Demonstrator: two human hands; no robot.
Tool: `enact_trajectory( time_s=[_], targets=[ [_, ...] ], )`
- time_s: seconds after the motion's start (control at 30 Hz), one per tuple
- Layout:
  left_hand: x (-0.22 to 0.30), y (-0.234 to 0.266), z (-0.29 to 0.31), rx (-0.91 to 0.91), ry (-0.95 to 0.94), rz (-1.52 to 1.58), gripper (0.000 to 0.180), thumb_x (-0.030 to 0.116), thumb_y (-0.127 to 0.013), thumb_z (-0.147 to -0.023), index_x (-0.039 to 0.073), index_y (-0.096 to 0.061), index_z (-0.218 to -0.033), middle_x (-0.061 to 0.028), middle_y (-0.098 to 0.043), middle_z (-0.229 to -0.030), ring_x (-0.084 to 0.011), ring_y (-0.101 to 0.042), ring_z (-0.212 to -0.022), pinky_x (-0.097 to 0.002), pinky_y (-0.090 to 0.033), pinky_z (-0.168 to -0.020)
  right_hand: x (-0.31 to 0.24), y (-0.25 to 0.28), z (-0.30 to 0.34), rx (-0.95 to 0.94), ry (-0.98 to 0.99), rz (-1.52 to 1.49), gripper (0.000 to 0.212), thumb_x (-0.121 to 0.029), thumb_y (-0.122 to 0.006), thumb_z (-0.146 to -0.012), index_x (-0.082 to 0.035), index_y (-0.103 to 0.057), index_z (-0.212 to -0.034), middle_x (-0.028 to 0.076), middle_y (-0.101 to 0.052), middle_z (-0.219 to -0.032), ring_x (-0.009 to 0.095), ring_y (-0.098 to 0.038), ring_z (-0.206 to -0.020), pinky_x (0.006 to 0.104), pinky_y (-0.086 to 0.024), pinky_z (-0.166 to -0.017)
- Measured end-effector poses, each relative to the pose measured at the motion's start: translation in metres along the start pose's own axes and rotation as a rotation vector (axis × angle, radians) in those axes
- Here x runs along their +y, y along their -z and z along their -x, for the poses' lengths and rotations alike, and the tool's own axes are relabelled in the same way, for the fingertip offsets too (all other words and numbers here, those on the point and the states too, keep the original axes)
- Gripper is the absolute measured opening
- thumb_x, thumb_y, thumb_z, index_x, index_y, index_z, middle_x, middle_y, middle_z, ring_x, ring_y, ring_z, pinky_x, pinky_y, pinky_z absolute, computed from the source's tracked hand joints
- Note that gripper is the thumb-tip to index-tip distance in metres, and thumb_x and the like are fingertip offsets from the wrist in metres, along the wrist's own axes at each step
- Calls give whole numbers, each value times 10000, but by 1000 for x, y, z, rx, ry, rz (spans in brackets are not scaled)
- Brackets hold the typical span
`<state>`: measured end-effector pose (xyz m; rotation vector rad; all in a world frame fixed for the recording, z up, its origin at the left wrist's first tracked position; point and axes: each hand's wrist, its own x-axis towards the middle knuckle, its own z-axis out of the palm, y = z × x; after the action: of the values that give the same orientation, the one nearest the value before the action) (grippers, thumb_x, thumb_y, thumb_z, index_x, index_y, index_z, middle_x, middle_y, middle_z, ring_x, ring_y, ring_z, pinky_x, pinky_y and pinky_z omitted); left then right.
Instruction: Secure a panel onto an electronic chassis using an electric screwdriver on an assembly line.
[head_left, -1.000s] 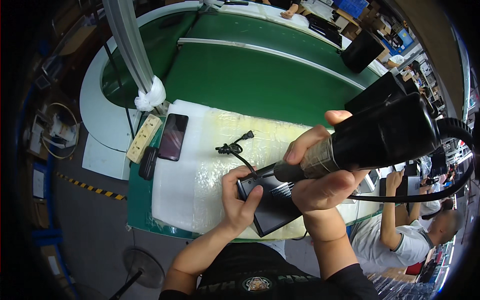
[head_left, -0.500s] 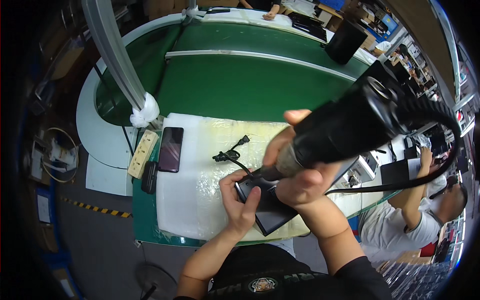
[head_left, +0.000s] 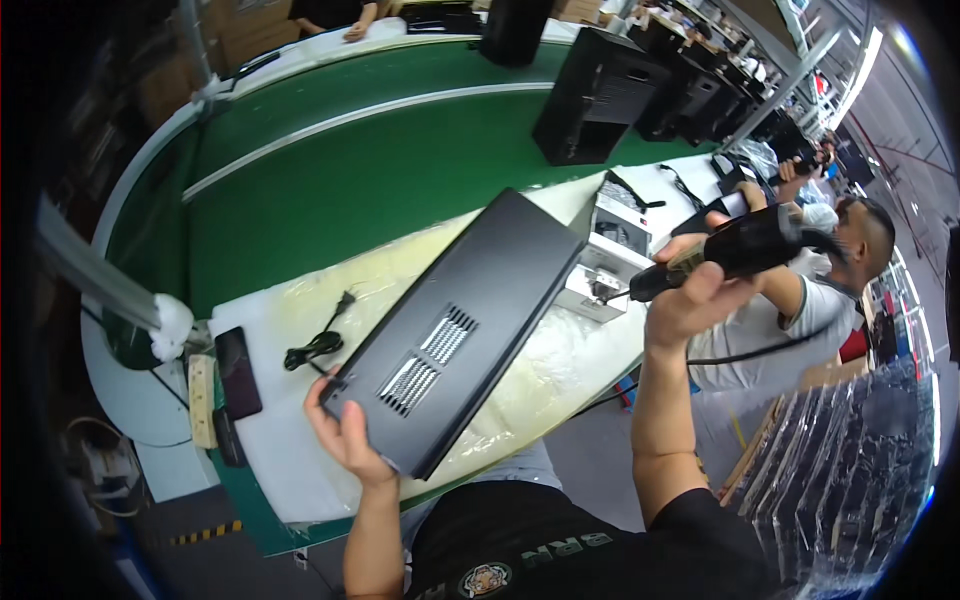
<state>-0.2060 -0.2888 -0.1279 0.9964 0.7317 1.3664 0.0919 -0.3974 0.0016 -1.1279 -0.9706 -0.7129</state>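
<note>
A long black metal case point(head_left: 500, 270) with two slotted vent panels lies at a slant across the padded bench. My left hand point(head_left: 350, 440) grips its near left end, thumb on top and fingers at the edge. From that end runs a black power cord point(head_left: 318, 345) with a two-pin plug. Held in my right hand point(head_left: 690, 305), a black electric screwdriver point(head_left: 755, 243) with a cable points left. Its tip is at a small white box point(head_left: 598, 290) with small metal pieces in it, too small to make out.
A phone point(head_left: 237, 372) and a power strip point(head_left: 202, 400) lie at the left. Tall black speaker cabinets point(head_left: 592, 95) stand on the green conveyor point(head_left: 400, 150). A co-worker point(head_left: 800, 300) sits close at the right. A metal post point(head_left: 110, 270) rises at the left.
My right hand has carried the screwdriver from the case's left end rightward to the small white box. The view has swung right, uncovering the vented case. My left hand still holds its end.
</note>
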Motion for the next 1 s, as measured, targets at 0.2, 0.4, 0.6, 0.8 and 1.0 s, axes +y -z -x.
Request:
enact_trajectory(
  time_s=[0.2,0.4,0.6,0.8,1.0],
  targets=[
    [-3,-3,-2,10,49,-45,452,173,-467,-922,-61,-409,-1304,-200,-544,-1222,-247,-573,-1036,-350,-474,-921,88,50,52,105,-117,116,643,-348,-530,-991,5,-181,-1398,180,-505,-1251,159,-563,-643,284,-485,-575],
    [-3,-5,-1,10,31,-57,461,181,-458,-923,-61,-403,-1312,-203,-552,-1201,-256,-584,-1035,-352,-492,-903,104,52,67,52,-177,72,617,-327,-506,-1008,-7,-181,-1423,178,-506,-1276,149,-550,-658,285,-485,-592],
    [0,3,-4,10,-69,-250,456,161,-515,-874,-54,-475,-1274,-175,-569,-1219,-223,-553,-1100,-325,-433,-967,6,16,45,-44,-396,-111,539,-365,-446,-1013,8,-294,-1371,166,-550,-1116,146,-573,-638,272,-507,-550],
    [2,2,-2,0,-13,-25,431,40,-552,-845,-49,-483,-1261,-151,-574,-1239,-196,-534,-1120,-327,-392,-1016,-103,-77,5,-178,-447,-635,878,-661,-378,-960,86,-275,-1410,89,-513,-655,165,-524,-556,265,-488,-539],
    [5,1,-2,-13,30,88,434,56,-609,-864,-32,-481,-1270,-125,-564,-1214,-159,-544,-1052,-294,-429,-944,-150,-171,26,-430,-407,-548,940,-734,-400,-916,89,-339,-1367,98,-562,-701,138,-550,-537,236,-464,-502]
  ],
)
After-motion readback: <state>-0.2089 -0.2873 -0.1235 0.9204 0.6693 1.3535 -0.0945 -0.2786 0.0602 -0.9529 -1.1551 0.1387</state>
